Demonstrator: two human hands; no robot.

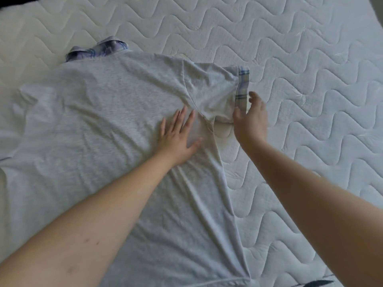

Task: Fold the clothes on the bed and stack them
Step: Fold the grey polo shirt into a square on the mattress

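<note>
Clothes lie spread on the bed [310, 48], a white quilted mattress with wavy stitching that fills the whole view. Biggest of them is a grey T-shirt [93, 112], laid flat with its long axis running from the hem nearest the person up and away toward the collar end, its right sleeve [211, 94] sticking out sideways toward the bare mattress. Under it sits a plaid shirt [99, 51], showing only at the far edge and as a strip just beyond the sleeve's cuff. The left hand [178, 137] lies flat with fingers spread, pressing the shirt's body just inside the armpit seam. The right hand [251, 119] hovers beside the sleeve's cuff, fingers loosely curved and holding nothing yet; it is the nearer to the sleeve. I'd guess the sleeve gets folded inward across the body next, with the left hand as anchor.
</note>
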